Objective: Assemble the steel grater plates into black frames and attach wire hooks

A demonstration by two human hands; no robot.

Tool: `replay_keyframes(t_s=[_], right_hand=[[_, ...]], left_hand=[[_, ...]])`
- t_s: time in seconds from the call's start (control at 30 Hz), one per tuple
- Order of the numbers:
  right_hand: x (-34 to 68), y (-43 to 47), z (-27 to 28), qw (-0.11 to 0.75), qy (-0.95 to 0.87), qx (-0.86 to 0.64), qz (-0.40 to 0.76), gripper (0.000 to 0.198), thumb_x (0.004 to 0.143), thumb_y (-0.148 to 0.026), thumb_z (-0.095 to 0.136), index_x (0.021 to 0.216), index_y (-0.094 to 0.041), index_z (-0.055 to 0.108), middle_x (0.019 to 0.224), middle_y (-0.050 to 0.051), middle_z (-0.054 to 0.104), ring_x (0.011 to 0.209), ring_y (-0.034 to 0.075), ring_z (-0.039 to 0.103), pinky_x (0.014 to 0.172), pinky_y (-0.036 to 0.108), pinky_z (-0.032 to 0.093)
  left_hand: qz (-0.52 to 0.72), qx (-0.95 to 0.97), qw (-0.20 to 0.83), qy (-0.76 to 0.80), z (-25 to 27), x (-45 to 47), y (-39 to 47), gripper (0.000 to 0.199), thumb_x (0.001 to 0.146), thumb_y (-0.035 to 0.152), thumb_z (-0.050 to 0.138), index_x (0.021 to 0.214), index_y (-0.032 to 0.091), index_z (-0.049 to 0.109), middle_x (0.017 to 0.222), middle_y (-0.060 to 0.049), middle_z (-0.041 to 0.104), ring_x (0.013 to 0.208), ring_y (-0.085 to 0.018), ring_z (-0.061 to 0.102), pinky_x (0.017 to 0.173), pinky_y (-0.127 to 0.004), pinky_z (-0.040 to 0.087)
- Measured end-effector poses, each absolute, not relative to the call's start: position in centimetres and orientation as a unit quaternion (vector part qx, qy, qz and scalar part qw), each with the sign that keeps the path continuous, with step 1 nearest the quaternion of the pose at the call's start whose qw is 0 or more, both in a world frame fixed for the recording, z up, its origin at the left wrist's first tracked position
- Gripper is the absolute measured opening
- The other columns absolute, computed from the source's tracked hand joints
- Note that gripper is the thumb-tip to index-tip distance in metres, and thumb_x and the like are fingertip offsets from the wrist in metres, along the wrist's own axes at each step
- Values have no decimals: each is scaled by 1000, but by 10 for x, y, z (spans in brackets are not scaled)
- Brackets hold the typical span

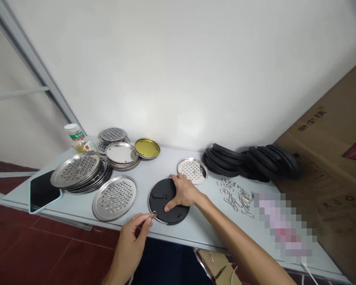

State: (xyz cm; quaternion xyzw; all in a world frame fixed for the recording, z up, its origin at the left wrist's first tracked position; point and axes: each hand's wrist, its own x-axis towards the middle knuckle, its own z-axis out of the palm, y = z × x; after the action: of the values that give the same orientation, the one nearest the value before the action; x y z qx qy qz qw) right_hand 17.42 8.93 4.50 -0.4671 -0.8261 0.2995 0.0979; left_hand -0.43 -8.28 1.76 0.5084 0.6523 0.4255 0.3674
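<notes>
A black round disc (160, 201) with a raised bar and small holes lies at the front of the table, a thin metal rim showing along its edge. My right hand (182, 193) grips it from the right, thumb on top and fingers over the far edge. At the disc's near left edge my left hand (138, 227) pinches a small metal ring (154, 214) between thumb and forefinger. Left of the disc is a perforated metal grater plate (115, 198). Another grater plate (192, 170) sits behind my right hand.
Stacked grater plates (77, 170), a phone (44, 192) and a bottle (74, 136) occupy the left. Plain metal discs (121, 152) and a gold disc (147, 148) stand behind. Black rings (225, 159) and loose metal rings (235, 196) lie right, beside a cardboard box (332, 174).
</notes>
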Motion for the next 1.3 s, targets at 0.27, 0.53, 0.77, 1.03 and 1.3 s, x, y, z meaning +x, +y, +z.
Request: replay_keyframes(t_s=[0.27,0.53,0.77,1.03,1.3], right_hand=[[192,71,36,148,-791,-513,299,81,28,-63,91,87,-19,55,85,4,56,76,23,54,62,32,43],[222,17,34,331,-626,-524,474,80,48,-40,94,112,-22,51,95,2,67,85,23,63,74,34,51],[230,-17,33,370,-510,-489,603,39,72,-39,82,100,-17,65,86,4,70,78,21,64,70,32,53],[229,-26,40,464,-483,-508,542,31,75,-41,79,89,-21,60,77,0,67,72,19,61,65,28,52],[228,12,52,530,-518,-486,463,30,76,-40,78,86,-22,56,74,-2,61,69,17,56,62,27,48]], left_hand=[[474,459,343,668,7,-12,-60,35,92,49,55,104,18,64,100,-10,74,98,-24,69,86,-37,55],[465,519,305,649,17,11,-45,26,94,40,54,94,18,69,91,-6,73,82,-19,69,71,-29,55],[487,589,231,602,31,26,-47,17,92,28,59,99,22,73,87,-3,72,75,-15,66,66,-25,53],[481,624,207,580,53,40,-33,18,92,25,60,101,24,76,86,-3,72,70,-13,64,64,-24,52],[495,653,248,517,88,47,21,15,90,26,64,96,23,78,85,-3,75,72,-14,68,62,-23,52]])
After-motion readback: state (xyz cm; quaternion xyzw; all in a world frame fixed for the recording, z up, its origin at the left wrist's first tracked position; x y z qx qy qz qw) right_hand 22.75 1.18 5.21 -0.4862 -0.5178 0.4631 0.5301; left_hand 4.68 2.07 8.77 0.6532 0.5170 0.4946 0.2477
